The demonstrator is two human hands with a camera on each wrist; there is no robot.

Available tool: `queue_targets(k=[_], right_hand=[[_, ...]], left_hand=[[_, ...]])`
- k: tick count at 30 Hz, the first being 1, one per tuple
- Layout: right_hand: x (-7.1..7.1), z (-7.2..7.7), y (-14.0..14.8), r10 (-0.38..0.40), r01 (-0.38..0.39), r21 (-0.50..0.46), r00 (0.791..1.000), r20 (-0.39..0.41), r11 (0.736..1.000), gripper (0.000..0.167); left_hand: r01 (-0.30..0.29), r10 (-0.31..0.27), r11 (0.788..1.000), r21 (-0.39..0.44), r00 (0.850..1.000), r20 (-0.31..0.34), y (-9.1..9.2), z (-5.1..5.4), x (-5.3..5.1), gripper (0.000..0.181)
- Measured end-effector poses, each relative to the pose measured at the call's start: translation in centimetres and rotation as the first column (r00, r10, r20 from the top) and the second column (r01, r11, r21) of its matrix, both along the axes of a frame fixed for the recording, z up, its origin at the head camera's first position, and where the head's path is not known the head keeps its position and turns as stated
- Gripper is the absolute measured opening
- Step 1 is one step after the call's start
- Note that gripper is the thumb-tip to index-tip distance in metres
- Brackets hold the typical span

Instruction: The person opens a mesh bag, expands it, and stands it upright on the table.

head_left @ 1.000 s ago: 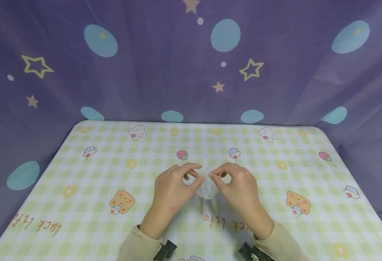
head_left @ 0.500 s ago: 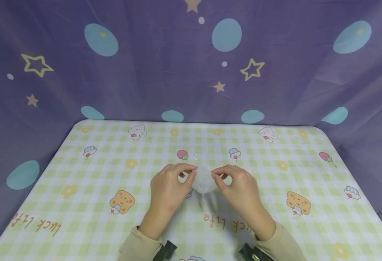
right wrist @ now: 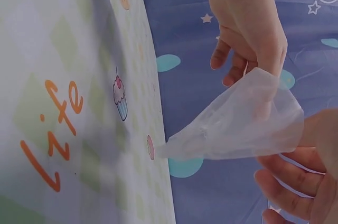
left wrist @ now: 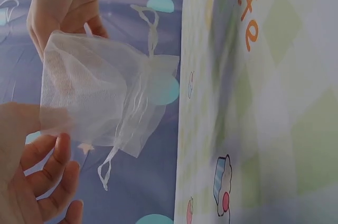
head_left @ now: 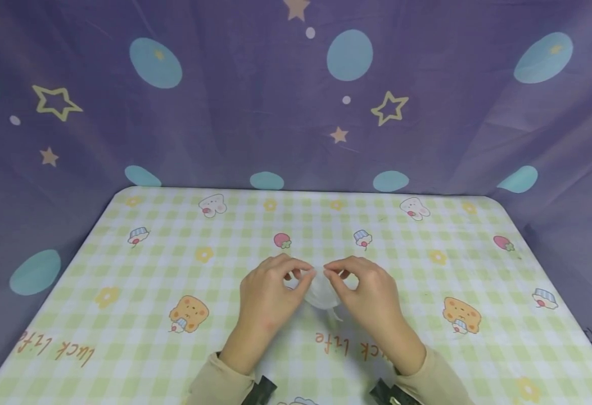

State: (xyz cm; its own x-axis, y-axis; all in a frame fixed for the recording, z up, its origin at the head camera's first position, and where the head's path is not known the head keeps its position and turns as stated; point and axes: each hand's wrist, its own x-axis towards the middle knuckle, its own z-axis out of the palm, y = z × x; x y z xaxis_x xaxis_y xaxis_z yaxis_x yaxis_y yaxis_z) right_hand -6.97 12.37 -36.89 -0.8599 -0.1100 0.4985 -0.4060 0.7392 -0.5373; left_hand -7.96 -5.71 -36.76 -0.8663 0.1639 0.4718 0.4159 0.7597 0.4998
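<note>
A sheer white mesh drawstring pouch (head_left: 322,295) hangs between the two hands above the table. Its plain end is up at the fingertips, and the gathered end with loose cord loops points down, as the pouch (left wrist: 87,89) shows in the left wrist view. My left hand (head_left: 269,292) pinches one upper corner between thumb and forefinger. The opposite corner is pinched by my right hand (head_left: 371,289); the fingertips of the two hands are close together. Seen from the right wrist, the pouch (right wrist: 237,121) narrows towards the table. I cannot make out anything inside it.
A table (head_left: 215,281) lies under the hands, covered with a green-and-white checked cloth printed with cartoon figures and lettering. Behind it and at both sides hangs a purple curtain (head_left: 255,112) with stars and blue dots. Dark straps (head_left: 259,391) sit at the sleeve cuffs.
Half a second ago the hands were wider apart with the pouch spread between them. Now the left hand has come right, the fingertips are nearer each other, and a cord dangles at lower right.
</note>
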Motion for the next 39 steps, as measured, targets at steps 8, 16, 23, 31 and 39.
queue_targets(k=[8, 16, 23, 31, 39], right_hand=[[0.2, -0.1, 0.3, 0.036, -0.036, -0.081, 0.999, -0.004, 0.996, 0.011], [0.2, -0.4, 0.7, 0.02, -0.019, -0.119, 1.0, 0.006, 0.993, 0.012], [0.3, -0.9, 0.9, -0.015, 0.023, -0.112, 0.997, 0.073, 0.993, 0.009], [0.1, -2.0, 1.5, -0.02, 0.042, -0.122, 0.984, 0.176, 0.992, 0.006], [0.2, -2.4, 1.8, 0.075, 0.09, -0.336, 0.892, 0.447, 0.937, 0.016]], left_hand=[[-0.058, 0.056, 0.997, 0.047, 0.997, 0.051, -0.8, -0.1, -0.1, 0.008], [-0.109, 0.103, 0.988, 0.107, 0.993, 0.06, -1.5, -0.3, -0.3, 0.008], [-0.111, 0.092, 0.976, 0.185, 0.99, 0.108, -2.1, 0.0, -0.6, 0.005], [-0.085, 0.055, 0.964, 0.251, 0.991, 0.122, -2.1, 0.4, -0.7, 0.008], [-0.07, 0.054, 0.964, 0.258, 0.996, 0.066, -1.7, 0.3, -0.7, 0.008]])
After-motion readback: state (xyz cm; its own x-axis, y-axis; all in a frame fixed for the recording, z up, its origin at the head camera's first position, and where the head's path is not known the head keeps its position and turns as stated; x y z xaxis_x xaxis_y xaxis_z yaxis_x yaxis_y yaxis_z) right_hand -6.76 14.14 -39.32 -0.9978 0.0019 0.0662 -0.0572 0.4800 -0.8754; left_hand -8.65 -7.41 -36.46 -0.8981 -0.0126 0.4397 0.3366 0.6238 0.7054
